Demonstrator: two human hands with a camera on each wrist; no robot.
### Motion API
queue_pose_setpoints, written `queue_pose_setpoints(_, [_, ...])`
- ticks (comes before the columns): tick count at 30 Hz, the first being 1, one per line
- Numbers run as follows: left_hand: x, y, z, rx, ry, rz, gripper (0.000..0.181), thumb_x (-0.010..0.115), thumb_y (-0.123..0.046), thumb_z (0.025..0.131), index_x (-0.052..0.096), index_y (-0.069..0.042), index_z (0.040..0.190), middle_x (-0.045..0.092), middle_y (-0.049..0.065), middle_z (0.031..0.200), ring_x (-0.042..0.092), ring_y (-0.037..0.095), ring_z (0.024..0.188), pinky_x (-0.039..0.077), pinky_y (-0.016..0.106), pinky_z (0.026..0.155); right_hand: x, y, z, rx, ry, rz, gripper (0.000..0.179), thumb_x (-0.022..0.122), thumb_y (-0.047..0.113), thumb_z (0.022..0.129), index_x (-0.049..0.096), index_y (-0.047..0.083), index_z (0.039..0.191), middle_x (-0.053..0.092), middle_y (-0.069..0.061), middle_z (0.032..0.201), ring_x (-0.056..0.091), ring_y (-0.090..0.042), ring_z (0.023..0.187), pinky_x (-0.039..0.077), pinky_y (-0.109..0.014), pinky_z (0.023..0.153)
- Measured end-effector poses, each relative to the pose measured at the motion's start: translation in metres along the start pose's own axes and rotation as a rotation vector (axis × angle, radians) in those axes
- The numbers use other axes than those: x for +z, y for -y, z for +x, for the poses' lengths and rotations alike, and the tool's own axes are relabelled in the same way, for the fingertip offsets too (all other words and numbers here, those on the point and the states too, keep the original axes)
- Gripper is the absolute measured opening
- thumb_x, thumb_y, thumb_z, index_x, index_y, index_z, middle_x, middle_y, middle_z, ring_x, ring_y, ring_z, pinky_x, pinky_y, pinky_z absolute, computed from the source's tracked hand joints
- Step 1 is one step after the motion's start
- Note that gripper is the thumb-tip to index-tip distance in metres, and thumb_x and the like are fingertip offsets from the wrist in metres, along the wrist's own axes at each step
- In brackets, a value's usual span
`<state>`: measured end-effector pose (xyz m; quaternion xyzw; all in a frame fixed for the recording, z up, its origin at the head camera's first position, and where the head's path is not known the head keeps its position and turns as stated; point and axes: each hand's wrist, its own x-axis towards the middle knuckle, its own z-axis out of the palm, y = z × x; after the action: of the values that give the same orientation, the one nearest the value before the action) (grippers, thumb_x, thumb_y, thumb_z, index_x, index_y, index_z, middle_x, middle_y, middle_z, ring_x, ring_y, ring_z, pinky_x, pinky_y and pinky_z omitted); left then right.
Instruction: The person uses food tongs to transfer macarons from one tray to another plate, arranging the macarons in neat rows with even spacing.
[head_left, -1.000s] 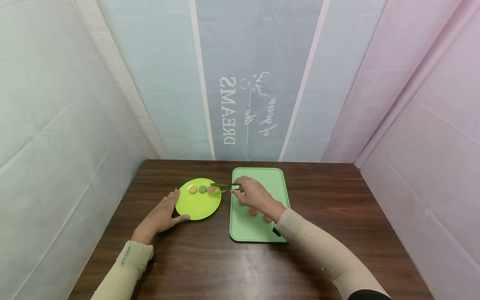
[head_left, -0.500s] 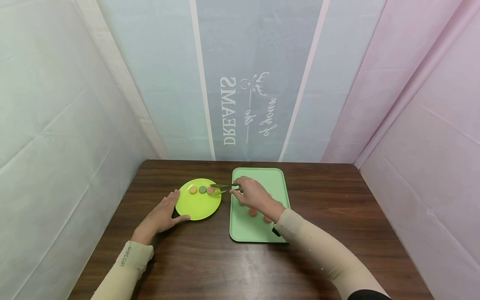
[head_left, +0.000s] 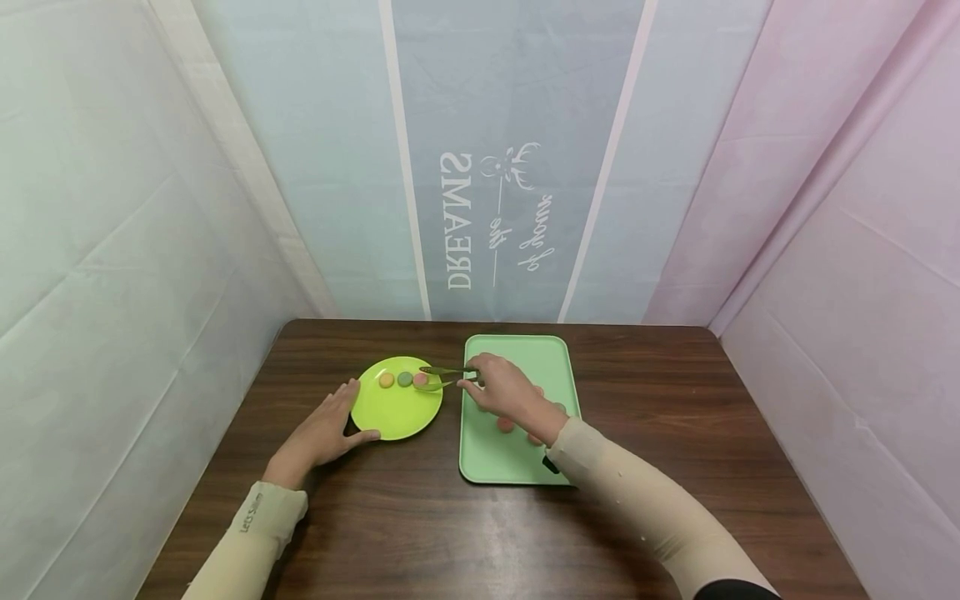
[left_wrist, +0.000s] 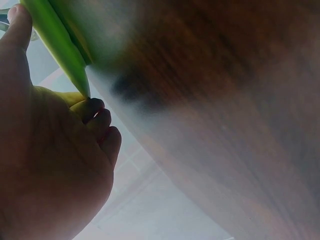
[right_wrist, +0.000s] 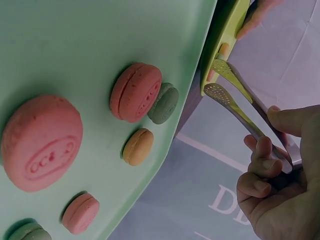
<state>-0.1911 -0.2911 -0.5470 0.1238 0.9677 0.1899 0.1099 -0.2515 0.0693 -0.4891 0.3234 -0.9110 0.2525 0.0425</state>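
Observation:
My right hand [head_left: 504, 386] grips metal tongs [right_wrist: 250, 117], with the thumb on one arm and curled fingers on the other. In the head view, the tongs' separated tips lie on either side of a pink macaron [head_left: 421, 379] on the yellow-green plate [head_left: 396, 417]. Beside it in a row are a green macaron [head_left: 406, 379] and a yellow one [head_left: 386, 380]. My left hand [head_left: 321, 425] rests at the plate's left rim, its thumb and fingers spread along the edge. Whether its fingertips reach under the rim, I cannot tell.
A light green tray [head_left: 480, 462] lies right of the plate, partly under my right arm. It bears several macarons, among them a large-looking pink one [right_wrist: 42, 142] and an orange one [right_wrist: 137, 146]. Curtains [head_left: 495, 83] stand behind the brown wooden table [head_left: 420, 533].
Very little differs. My right hand has shifted slightly left with the tongs; my left hand and the plate stay where they were.

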Motion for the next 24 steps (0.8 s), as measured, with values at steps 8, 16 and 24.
queue_pose_setpoints(8, [0.0026,0.0011,0.0006,0.005,0.0,0.008,0.12,0.066,-0.072,0.097,0.011,0.004,0.171,0.014,0.027,0.177,0.017,0.045,0.163,0.018,0.058,0.134,0.0031,-0.0012,0.0005,0.01,0.016,-0.026,0.035,0.075,0.03,0.104,0.076,-0.002,0.119,0.07,-0.007,0.097,0.062,-0.013,0.077,0.056,-0.029,0.065])
queue_pose_setpoints(16, [0.0031,0.0016,0.0009,0.009,-0.017,0.013,0.119,0.065,-0.073,0.096,0.012,0.004,0.17,0.015,0.027,0.176,0.019,0.046,0.162,0.018,0.059,0.134,0.0037,-0.0014,0.0001,-0.01,0.003,-0.045,0.032,0.075,0.029,0.104,0.077,-0.001,0.116,0.069,-0.005,0.095,0.062,-0.012,0.076,0.056,-0.029,0.064])
queue_pose_setpoints(24, [0.0038,0.0021,0.0003,0.01,-0.023,0.007,0.119,0.067,-0.071,0.097,0.013,0.004,0.17,0.015,0.027,0.176,0.019,0.046,0.162,0.018,0.059,0.134,0.0008,0.0012,-0.0006,-0.009,0.018,-0.051,0.032,0.074,0.028,0.105,0.077,-0.001,0.118,0.072,-0.008,0.099,0.061,-0.013,0.076,0.055,-0.028,0.062])
